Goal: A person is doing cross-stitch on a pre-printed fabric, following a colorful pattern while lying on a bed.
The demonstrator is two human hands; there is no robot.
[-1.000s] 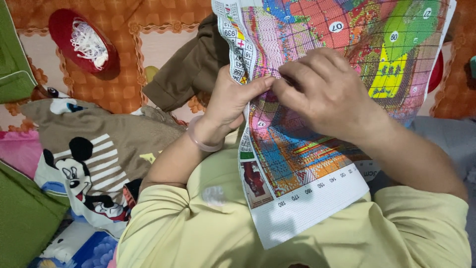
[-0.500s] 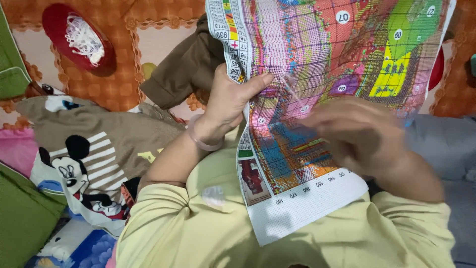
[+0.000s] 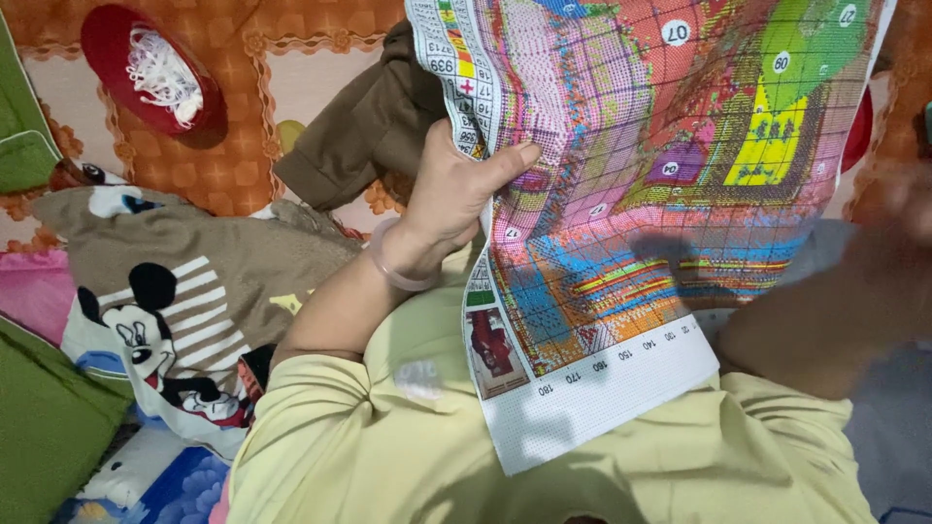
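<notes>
A large cross-stitch canvas (image 3: 680,146) with a colourful printed grid pattern and white borders is held up in front of me, its lower edge resting on my yellow shirt. My left hand (image 3: 456,194) grips the canvas's left edge, thumb on the front and fingers behind, with a clear bangle on the wrist. My right hand (image 3: 908,218) is a blur at the far right edge, off the canvas, with its forearm (image 3: 825,320) stretching across the lower right. What the right hand holds is hidden by the blur.
A red bowl of white thread (image 3: 146,73) lies on the orange patterned mat (image 3: 223,165) at the upper left. A brown garment (image 3: 369,126) lies behind my left hand. A brown cartoon-mouse cloth (image 3: 165,281) and green cushions (image 3: 39,427) fill the left side.
My right hand left the middle of the canvas, where it worked beside the left thumb, and swept out to the right. The left hand kept its hold on the edge.
</notes>
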